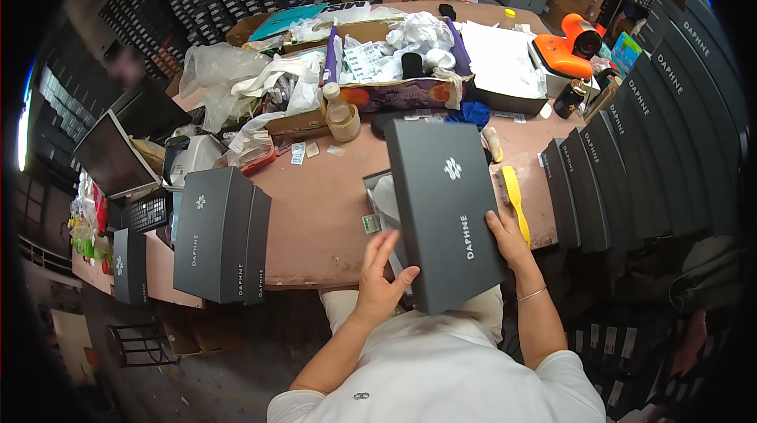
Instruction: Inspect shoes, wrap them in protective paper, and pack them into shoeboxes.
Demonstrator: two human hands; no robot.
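Observation:
A dark grey shoe box lid (438,186) with a white flower emblem is held tilted in front of me. My right hand (511,240) grips its right edge, thumb on the top face and fingers hidden behind. My left hand (384,277) is beside the lid's left edge, fingers stretched out and thumb close to the edge; whether it touches cannot be told. Partly hidden behind the lid is an open shoe box (369,184) with white tissue paper (386,201) in it. A small green packet (371,223) lies by that box.
Upright dark shoe boxes (209,234) stand at the left, and tall stacks of boxes (654,131) at the right. A yellow-handled brush (515,198) lies right of the lid. Behind are a glue jar (341,117), a purple carton (394,96) of paper and an orange device (564,52).

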